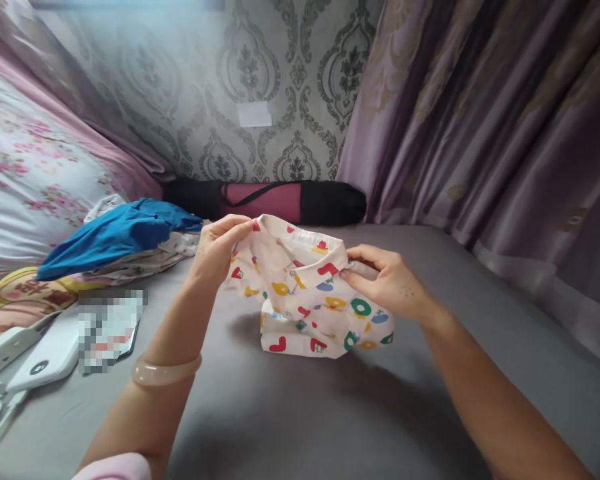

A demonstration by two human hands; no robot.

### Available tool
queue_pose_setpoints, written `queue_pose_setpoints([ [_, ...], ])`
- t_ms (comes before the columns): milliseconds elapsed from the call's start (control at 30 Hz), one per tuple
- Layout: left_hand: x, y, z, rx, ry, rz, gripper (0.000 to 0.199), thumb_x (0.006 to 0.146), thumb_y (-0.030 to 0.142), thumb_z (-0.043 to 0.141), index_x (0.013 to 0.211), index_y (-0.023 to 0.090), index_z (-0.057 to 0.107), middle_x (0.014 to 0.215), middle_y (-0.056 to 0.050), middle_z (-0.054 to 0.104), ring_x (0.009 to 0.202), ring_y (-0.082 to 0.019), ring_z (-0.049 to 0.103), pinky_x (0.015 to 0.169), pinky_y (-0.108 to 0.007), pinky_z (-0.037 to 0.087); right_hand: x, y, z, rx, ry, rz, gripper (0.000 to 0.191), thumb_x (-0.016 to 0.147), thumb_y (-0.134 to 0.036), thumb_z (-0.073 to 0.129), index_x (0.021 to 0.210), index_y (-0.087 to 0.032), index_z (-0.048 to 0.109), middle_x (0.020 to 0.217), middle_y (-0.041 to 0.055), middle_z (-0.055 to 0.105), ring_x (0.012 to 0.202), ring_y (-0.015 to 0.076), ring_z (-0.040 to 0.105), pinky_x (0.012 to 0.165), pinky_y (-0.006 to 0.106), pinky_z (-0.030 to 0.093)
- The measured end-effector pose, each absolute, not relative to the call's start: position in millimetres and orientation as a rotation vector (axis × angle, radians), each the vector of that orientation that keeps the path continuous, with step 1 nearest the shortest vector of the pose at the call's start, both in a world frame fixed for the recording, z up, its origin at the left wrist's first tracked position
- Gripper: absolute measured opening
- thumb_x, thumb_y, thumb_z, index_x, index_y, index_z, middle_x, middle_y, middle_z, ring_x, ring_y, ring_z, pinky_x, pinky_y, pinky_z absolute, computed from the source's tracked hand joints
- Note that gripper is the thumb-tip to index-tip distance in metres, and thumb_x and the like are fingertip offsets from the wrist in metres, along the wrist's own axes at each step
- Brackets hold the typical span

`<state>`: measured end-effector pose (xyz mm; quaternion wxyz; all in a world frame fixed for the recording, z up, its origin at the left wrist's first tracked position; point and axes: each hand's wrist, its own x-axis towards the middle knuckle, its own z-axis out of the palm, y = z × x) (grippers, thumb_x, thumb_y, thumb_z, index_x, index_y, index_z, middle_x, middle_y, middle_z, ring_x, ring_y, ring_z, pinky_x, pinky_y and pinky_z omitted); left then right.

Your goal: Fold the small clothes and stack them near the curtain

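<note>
A small white collared shirt (307, 310) with red, yellow, green and blue prints hangs between my two hands above the grey sheet (240, 413). My left hand (223, 247) pinches it at the left end of the collar. At the collar's other end, my right hand (385, 277) has its thumb and fingers closed on the fabric near the shoulder. The collar opening faces up, and the lower part droops in folds close to the sheet; whether it touches I cannot tell. A pale bangle (166, 371) circles my left forearm.
A pile of clothes with a blue garment (120, 230) on top lies to the left. Nearer are a white power bank (50, 353), a power strip (5, 350), cables and a blurred flat item (110, 330). A black and maroon bolster-shaped bag (265, 202) lies along the wall; curtains (460, 120) hang right.
</note>
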<state>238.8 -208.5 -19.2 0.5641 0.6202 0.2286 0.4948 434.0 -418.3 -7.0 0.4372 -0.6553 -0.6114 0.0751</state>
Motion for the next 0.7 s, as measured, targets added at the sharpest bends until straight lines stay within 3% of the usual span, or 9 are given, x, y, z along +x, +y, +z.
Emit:
queue_pose_setpoints([
  [133, 236, -215, -8, 1.621, 0.507, 1.314, 0.031, 0.071, 0.045, 0.075, 0.085, 0.018, 0.073, 0.072, -0.001, 0.066, 0.060, -0.011, 0.056, 0.053, -0.021, 0.042, 431, -419, 6, -1.598, -1.496, 0.210, 0.027, 0.081, -0.043, 0.067, 0.102, -0.026, 0.072, 0.101, 0.0026, 0.073, 0.092, 0.0240, 0.068, 0.079, 0.034, 0.055],
  [367, 225, -216, 26, 2.064, 0.384, 1.430, 0.029, 0.081, 0.044, 0.067, 0.086, 0.017, 0.072, 0.072, -0.001, 0.064, 0.061, -0.011, 0.053, 0.054, -0.022, 0.040, 446, -411, 30, -1.532, -1.404, 0.206, 0.036, 0.086, -0.056, 0.058, 0.100, -0.027, 0.073, 0.088, 0.0026, 0.075, 0.074, 0.0222, 0.069, 0.059, 0.033, 0.055],
  [467, 220, -225, 59, 2.271, 0.322, 1.500, 0.028, 0.086, 0.044, 0.062, 0.085, 0.017, 0.071, 0.070, 0.000, 0.062, 0.062, -0.011, 0.052, 0.057, -0.024, 0.041, 454, -409, 58, -1.509, -1.443, -0.066, 0.035, 0.087, -0.056, 0.056, 0.097, -0.027, 0.073, 0.083, 0.0020, 0.074, 0.072, 0.0208, 0.067, 0.059, 0.032, 0.052],
  [600, 223, -230, 97, 2.424, 0.337, 1.896, 0.025, 0.092, 0.040, 0.054, 0.091, 0.020, 0.069, 0.082, -0.002, 0.064, 0.075, -0.013, 0.055, 0.072, -0.027, 0.044, 455, -410, 95, -1.473, -1.468, -0.648, 0.031, 0.094, -0.048, 0.050, 0.095, -0.027, 0.072, 0.090, 0.0033, 0.072, 0.083, 0.0206, 0.065, 0.075, 0.034, 0.049],
  [700, 233, -219, 109, 2.640, 0.311, 1.695, 0.024, 0.092, 0.038, 0.053, 0.087, 0.019, 0.068, 0.081, -0.002, 0.065, 0.077, -0.014, 0.057, 0.072, -0.028, 0.043, 456, -404, 109, -1.603, -1.681, -0.748, 0.031, 0.095, -0.045, 0.049, 0.094, -0.025, 0.071, 0.088, 0.0034, 0.072, 0.083, 0.0210, 0.065, 0.075, 0.033, 0.047],
])
